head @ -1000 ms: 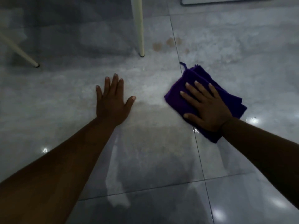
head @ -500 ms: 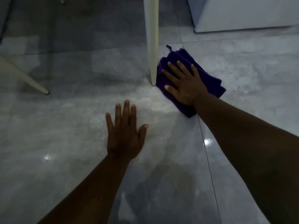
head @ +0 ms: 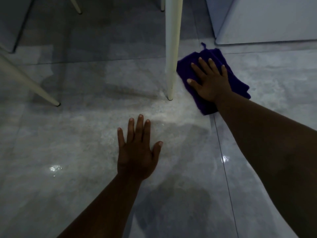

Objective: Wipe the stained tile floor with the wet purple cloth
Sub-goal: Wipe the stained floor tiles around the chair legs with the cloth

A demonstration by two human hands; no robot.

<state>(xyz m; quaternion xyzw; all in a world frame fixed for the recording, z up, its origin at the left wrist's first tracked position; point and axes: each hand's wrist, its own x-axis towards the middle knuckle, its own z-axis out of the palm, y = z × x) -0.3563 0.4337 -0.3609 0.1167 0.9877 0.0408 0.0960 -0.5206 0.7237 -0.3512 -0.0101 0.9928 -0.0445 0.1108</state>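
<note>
Nearest: left hand (head: pixel 137 150) flat on the tile floor (head: pixel 68 169), fingers spread wide, holding nothing; looks like a prop for body weight. Floor around it is glossy w/ bright glints and a pale, hazy streak running toward the cloth; prob. wet film, so likely slippery under the palm.

Further out, right of centre: right hand (head: pixel 210 81) pressed palm-down on the purple cloth (head: pixel 240 85), fingers splayed flat over it, not pinching. Cloth is folded into a thick pad, lying on the floor just beside the white chair leg (head: pixel 171 66), maybe touching it; a small loop sticks out at the far corner.

Handling: soft, limp, soaked so a bit heavy; should slide easily on glazed tile but bunch if pushed from an edge. Best hold = flat palm over the middle, as now.

Farthest: another slanted leg (head: pixel 30 85) to the left, a white cabinet base (head: pixel 265 23) at top right.
</note>
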